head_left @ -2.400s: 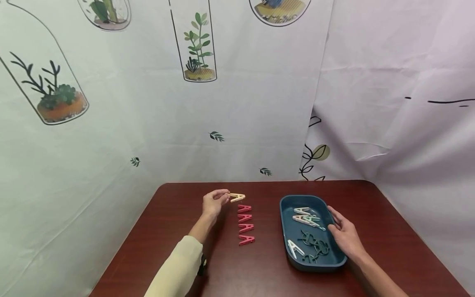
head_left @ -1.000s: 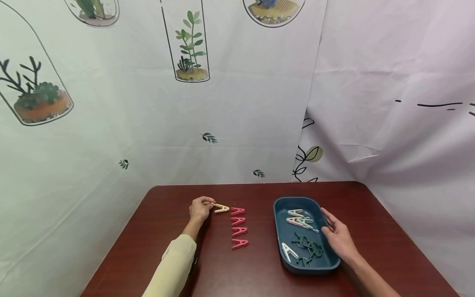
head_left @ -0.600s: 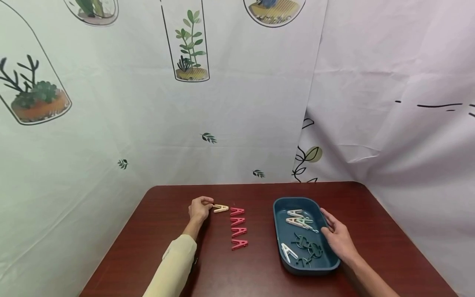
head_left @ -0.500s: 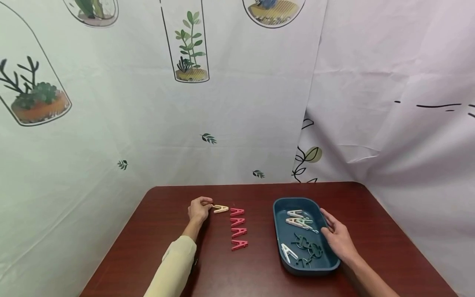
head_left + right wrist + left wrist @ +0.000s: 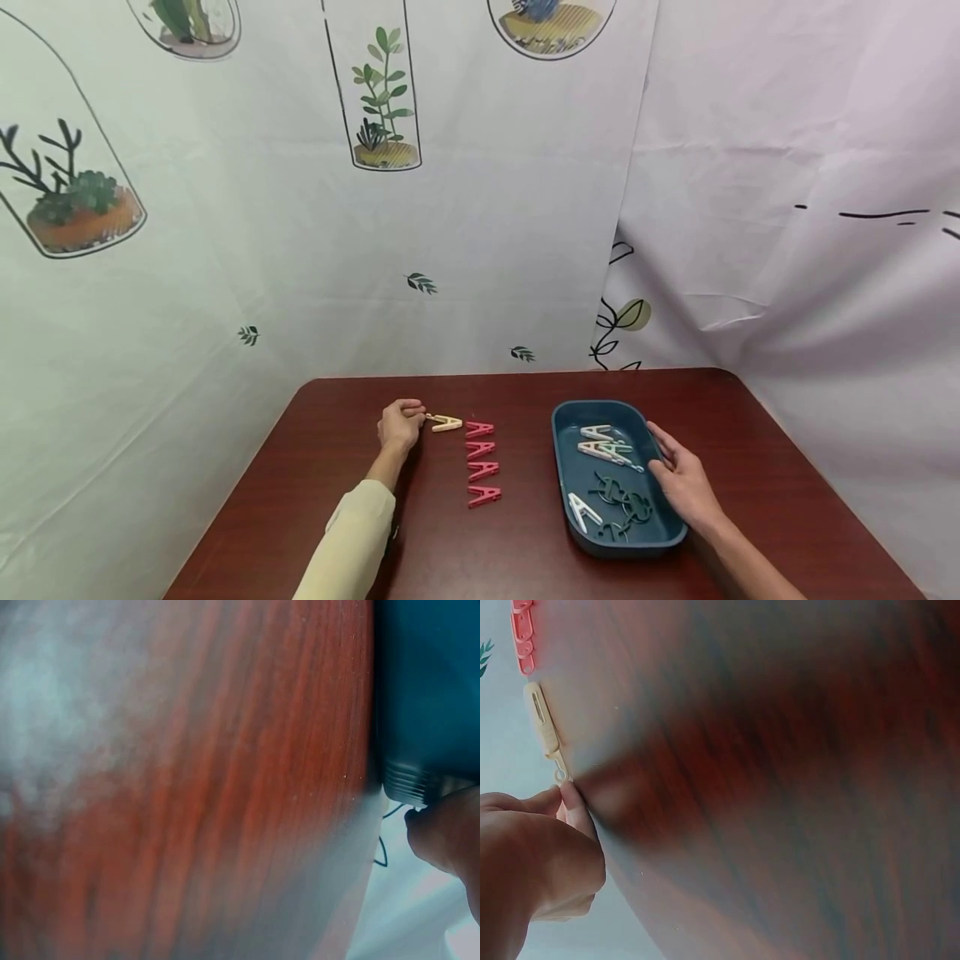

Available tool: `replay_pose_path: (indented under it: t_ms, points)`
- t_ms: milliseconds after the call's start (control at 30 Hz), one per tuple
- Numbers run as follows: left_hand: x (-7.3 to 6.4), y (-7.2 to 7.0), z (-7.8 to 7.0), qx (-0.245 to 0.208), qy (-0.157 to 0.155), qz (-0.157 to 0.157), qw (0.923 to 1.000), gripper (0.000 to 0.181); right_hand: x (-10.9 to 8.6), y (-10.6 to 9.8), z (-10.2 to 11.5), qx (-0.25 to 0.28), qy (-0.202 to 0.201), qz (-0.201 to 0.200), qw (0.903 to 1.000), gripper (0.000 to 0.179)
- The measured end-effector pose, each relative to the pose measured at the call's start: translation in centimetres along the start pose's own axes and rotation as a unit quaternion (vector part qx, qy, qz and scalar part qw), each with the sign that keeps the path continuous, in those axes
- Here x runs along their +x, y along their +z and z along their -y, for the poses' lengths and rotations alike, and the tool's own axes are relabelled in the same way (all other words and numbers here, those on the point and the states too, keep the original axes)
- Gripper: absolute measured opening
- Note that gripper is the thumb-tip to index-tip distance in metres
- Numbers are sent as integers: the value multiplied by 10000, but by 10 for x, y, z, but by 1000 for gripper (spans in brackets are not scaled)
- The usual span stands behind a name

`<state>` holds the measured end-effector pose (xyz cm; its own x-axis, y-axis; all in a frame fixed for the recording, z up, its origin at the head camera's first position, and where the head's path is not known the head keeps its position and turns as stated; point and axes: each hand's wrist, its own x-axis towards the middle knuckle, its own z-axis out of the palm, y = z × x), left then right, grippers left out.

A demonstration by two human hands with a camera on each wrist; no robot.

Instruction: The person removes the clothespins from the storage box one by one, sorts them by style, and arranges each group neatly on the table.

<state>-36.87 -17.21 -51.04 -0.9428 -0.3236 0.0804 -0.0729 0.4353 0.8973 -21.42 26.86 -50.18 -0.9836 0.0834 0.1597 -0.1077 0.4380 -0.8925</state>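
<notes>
A pale yellow clothespin (image 5: 447, 423) lies beside the far end of a column of several red clothespins (image 5: 482, 471). My left hand (image 5: 400, 423) is at its left end, thumb and finger pinching the small ring, as the left wrist view shows at the clothespin (image 5: 543, 720). On the right stands a dark blue tray (image 5: 562, 475). My right hand (image 5: 686, 482) grips its right wall, thumb over the rim and the other fingers outside, partly hidden. Inside the tray lie a white clothespin (image 5: 583, 512), more pale clothespins (image 5: 600, 451) and dark green curved clips (image 5: 636, 505).
The dark red-brown table (image 5: 517, 542) has rounded far corners. Behind it hangs a white cloth (image 5: 510, 250) printed with plants in jars and small leaves. The left sleeve (image 5: 348, 533) crosses the table's left part.
My left hand has brought the yellow clothespin down and left, beside the farthest red one. Lately the fingers have shifted slightly left, showing more of its ring. The right hand keeps its hold.
</notes>
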Motion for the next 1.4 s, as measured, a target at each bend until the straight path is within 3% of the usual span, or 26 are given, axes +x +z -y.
replay_pose_path:
  t_ms: [333,500,667,967,1167,1267,1400]
  points:
    - [5,-6,-13,-31,-139,-66,9999,30,-1,2,-2,-40,-18,16,10000,61]
    - [5,-3,-31,-246,-72,-132,9996,50,-1,1,-1,-15,-56,18,10000,61]
    - [-5,11,-54,-599,-92,-71,9981,68,-1,0,-1,-12,-85,34,10000,62]
    - [-56,62,-105,-1590,23,200,9871,86,0,1,-2,-9,-127,21,9999,61]
    - [-98,98,-136,-2418,61,764,9673,79,1,2,-2,-31,-95,17,9999,61]
    - [-118,115,-146,-2747,-17,972,9566,74,1,2,-2,-16,-85,31,10000,61]
    - [-141,135,-154,-2944,-98,1104,9492,70,1,1,-2,-7,-68,35,10000,61]
